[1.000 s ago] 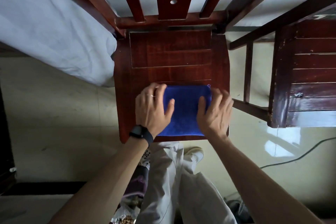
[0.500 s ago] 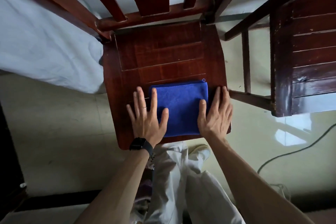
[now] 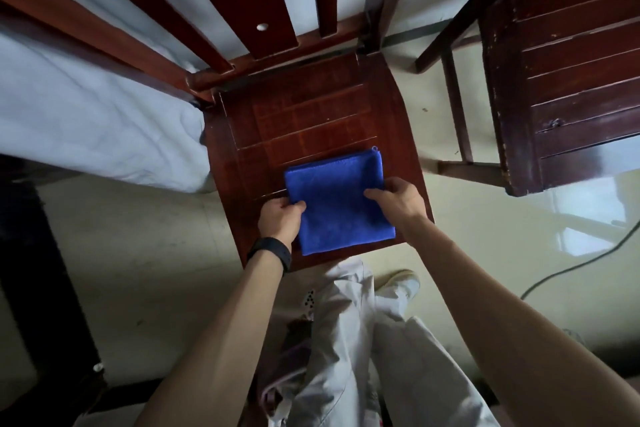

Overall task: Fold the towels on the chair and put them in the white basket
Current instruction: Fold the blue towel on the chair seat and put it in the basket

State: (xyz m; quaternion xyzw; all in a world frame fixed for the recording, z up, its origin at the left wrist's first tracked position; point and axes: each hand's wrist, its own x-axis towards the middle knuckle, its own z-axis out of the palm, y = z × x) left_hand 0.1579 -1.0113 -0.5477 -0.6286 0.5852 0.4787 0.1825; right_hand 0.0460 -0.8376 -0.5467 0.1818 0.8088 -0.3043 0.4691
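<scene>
A folded blue towel (image 3: pixel 337 201) lies flat on the front part of the wooden chair (image 3: pixel 311 114) seat, toward 5 o'clock from the seat's middle. The left hand (image 3: pixel 280 218), at the towel's 9 o'clock edge, is closed on that edge with its thumb on top. The right hand (image 3: pixel 398 199), at the 3 o'clock edge, pinches the cloth the same way. A black watch (image 3: pixel 270 253) sits on the left wrist. White bedding (image 3: pixel 86 121) hangs at the chair's 9 o'clock; a second chair (image 3: pixel 571 80) stands at 3 o'clock.
</scene>
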